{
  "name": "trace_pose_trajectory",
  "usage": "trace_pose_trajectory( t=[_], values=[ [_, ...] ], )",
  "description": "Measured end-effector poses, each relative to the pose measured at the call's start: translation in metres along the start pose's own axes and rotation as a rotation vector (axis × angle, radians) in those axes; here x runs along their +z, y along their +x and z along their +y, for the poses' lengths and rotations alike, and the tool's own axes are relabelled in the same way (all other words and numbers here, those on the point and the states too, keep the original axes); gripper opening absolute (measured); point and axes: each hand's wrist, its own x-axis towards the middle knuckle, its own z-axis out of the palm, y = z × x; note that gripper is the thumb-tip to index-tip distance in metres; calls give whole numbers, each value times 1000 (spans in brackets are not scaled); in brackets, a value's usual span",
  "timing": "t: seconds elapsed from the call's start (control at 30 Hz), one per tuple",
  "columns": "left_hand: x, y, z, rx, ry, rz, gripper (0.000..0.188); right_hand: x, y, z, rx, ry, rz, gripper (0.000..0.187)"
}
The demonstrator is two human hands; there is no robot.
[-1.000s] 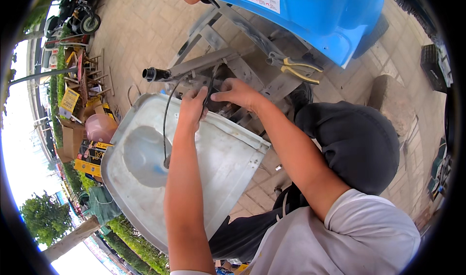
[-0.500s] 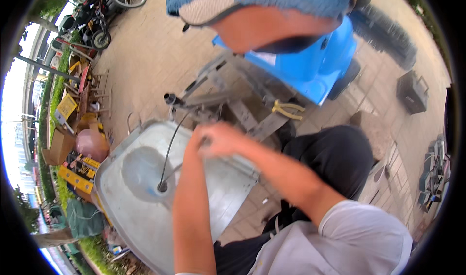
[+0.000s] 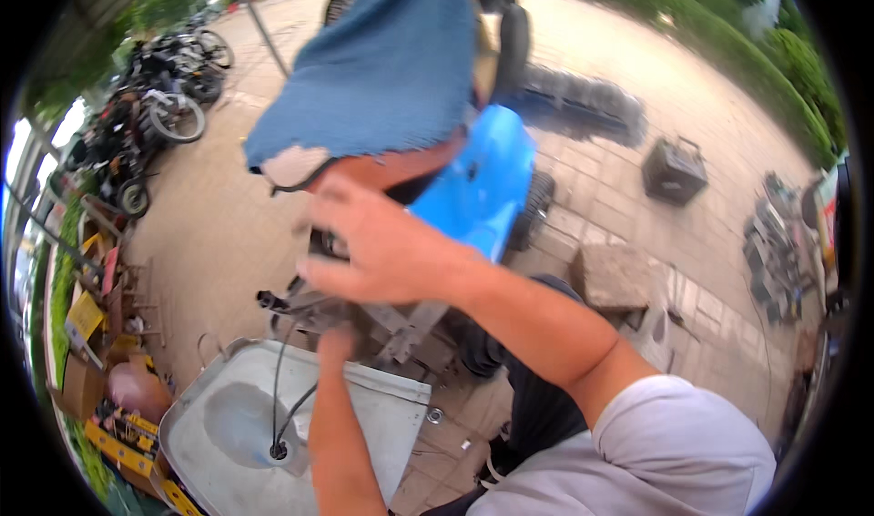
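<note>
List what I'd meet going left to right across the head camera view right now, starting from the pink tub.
Pink tub, black cables, your left hand, blue plastic body, stone block, black box. Your right hand overlaps several of these, so I left it out.

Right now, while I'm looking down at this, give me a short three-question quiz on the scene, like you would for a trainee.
1. Pick one: what enters the round opening in the metal panel?
A) a wooden stick
B) dark cables
C) a pair of pliers

2. True or false: the fingers of the right hand are spread apart.

3. Fill in left or right: in the picture, the rough block on the paving lies to the ____ of the metal panel.

Key: 1. B; 2. True; 3. right.
</note>
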Motion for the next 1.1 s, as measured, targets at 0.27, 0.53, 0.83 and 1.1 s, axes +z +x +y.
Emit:
trace_pose_trajectory(
  t=[0.27, 0.53, 0.83, 1.1],
  values=[
    [-2, -22, 1, -213, 28, 176, 48, -216, -246, 139, 899, -588, 329, 45],
    [3, -11, -9, -245, 268, 180, 40, -183, -527, 217, 1215, -972, 203, 42],
    [-73, -112, -59, -344, -75, 278, 35, -118, -352, 201, 997, -469, 97, 36],
    [-58, -84, -67, -389, -59, 447, 35, 20, -63, -112, -354, 207, -912, 16]
  ],
)
